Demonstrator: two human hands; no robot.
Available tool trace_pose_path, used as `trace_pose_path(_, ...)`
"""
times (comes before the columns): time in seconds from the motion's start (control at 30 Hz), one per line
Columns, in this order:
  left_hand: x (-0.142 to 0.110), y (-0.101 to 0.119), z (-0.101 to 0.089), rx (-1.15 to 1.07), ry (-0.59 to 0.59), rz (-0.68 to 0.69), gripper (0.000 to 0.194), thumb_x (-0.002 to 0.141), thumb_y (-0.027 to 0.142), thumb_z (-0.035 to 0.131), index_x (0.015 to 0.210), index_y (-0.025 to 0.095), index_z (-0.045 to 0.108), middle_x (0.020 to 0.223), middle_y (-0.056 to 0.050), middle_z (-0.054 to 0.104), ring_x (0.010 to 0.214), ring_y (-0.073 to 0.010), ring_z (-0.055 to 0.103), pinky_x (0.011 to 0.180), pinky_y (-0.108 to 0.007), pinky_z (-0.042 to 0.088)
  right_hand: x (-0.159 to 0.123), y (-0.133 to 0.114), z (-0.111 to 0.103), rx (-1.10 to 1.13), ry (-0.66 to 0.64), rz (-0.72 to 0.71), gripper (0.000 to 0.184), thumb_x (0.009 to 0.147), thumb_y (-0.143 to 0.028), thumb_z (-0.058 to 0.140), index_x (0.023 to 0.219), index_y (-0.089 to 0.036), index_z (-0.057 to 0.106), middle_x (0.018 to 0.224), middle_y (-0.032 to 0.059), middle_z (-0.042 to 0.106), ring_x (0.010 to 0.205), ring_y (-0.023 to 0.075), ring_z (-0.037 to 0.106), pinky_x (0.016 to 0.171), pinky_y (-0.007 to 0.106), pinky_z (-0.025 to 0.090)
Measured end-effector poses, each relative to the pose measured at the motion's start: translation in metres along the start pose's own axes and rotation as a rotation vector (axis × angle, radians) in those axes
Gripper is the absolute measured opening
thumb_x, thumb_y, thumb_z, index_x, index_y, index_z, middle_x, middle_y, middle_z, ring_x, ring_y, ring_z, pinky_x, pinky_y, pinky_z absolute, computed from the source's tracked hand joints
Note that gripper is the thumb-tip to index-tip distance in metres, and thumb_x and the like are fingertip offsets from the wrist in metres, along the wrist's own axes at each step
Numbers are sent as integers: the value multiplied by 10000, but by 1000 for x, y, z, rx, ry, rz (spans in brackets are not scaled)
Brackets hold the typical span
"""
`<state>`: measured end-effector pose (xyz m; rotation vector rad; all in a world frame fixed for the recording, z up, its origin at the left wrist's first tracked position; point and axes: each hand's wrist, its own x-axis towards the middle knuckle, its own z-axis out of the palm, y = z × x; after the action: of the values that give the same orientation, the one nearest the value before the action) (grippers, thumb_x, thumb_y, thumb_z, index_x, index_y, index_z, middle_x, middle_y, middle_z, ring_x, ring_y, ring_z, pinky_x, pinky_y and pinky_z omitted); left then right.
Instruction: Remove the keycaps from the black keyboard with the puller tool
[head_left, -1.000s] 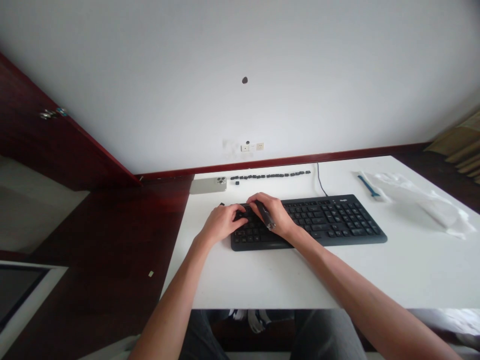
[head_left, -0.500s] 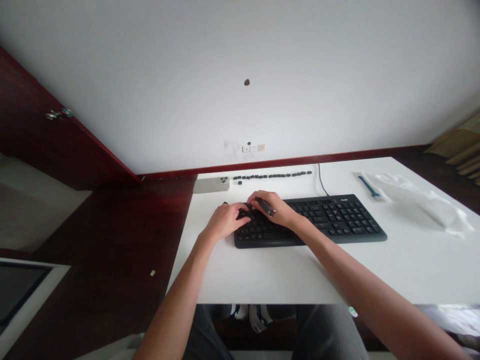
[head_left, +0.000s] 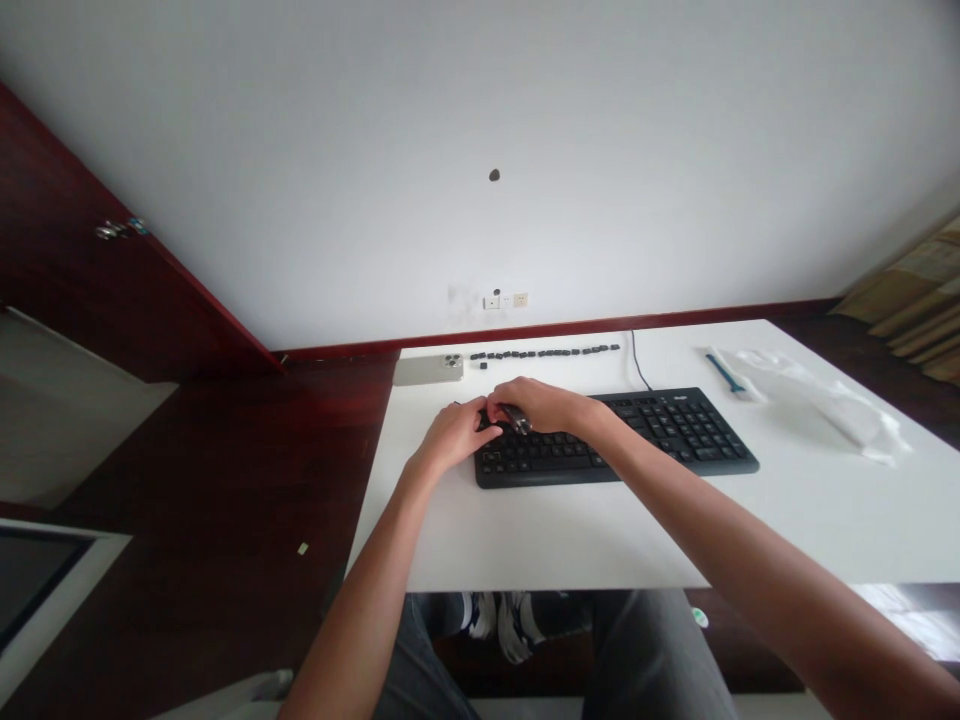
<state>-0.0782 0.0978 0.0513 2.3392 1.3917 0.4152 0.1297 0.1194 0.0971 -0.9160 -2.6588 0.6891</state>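
Keyboard (head_left: 615, 440) lies on a white desk (head_left: 600, 540) in the head view. The right hand (head_left: 544, 405) clenches a dark cylindrical tool (head_left: 516, 419) over the upper left keys. The left hand (head_left: 454, 437) curls there beside it, touching the keys; any grip is hidden. Small black keycaps (head_left: 544, 351) stand in a row beyond, beside a smartphone (head_left: 427, 370).

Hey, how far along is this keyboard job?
Done: a long row of black keycaps lies lined up behind the keyboard, with one more just below it. In hand: the right hand grips a dark tool at the keyboard's upper left, beside the left hand. Left: the keys further right all look in place.
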Motion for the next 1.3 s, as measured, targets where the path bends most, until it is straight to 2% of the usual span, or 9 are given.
trace_pose_path(0.2,0,3,-1,-7,-3,57,183,918,403,662,916,227,712,768,-14,710,676,-201,627,635,-282,350,-10,-22,6,-172,-54,61,312,783,65,528,922,-179,665,943,67,713,784,178,629,666,282,370)
trace_pose_path(0.37,-2,2,-2,-73,4,101,112,901,313,685,935,223,742,722,5,667,632,-165,573,598,-268,339,-33,-26,31,-195,145,60,74,966,-185,560,1000,-188,626,944,71,695,750,188,598,661,309,391)
trace_pose_path(0.5,-2,1,-1,-157,62,218,299,913,101,573,1098,232,768,855,-13,678,687,-136,579,660,-245,425,-50,-16,59,-214,326,-2,160,978,-325,600,1044,-188,648,989,91,708,960,253,625,859,394,466)
trace_pose_path(0.63,0,-2,4,-166,158,257,383,914,64,546,1182,242,755,1069,-45,704,930,-170,653,863,-281,524,-58,-10,77,-242,433,-43,194,975,-310,597,1114,-198,674,1133,111,707,1023,262,614,899,432,492)
trace_pose_path(0.73,1,-3,10,-137,157,304,370,909,58,564,1171,240,752,1187,-43,712,1116,-203,640,1013,-338,517,-59,-9,82,-246,460,-70,162,964,-277,593,1073,-207,691,1149,114,693,1003,256,622,904,438,520)
trace_pose_path(0.83,2,-1,15,-131,138,334,365,927,45,533,1161,225,748,1265,-39,710,1182,-202,631,1081,-363,497,-59,-10,83,-224,461,-91,139,965,-229,561,1025,-208,685,1192,119,675,1027,247,646,914,418,546)
trace_pose_path(1.03,1,8,17,-83,170,292,283,968,99,535,1096,214,761,1134,-57,725,1086,-220,641,995,-373,526,-61,-14,83,-138,447,-69,135,965,-159,522,978,-206,648,1263,117,656,1021,216,687,840,341,565)
trace_pose_path(1.13,0,8,15,-97,129,272,262,967,107,543,1072,211,759,1077,-58,711,1007,-205,657,938,-346,537,-62,-17,83,-52,444,-31,129,971,-147,515,951,-212,625,1286,109,646,1023,200,690,815,312,560)
trace_pose_path(1.3,1,3,15,-166,86,322,208,950,138,614,1087,218,749,1143,-45,717,1051,-203,663,963,-342,524,-61,-18,83,79,439,-24,100,1001,-180,515,940,-216,587,1119,97,668,990,197,678,846,321,553)
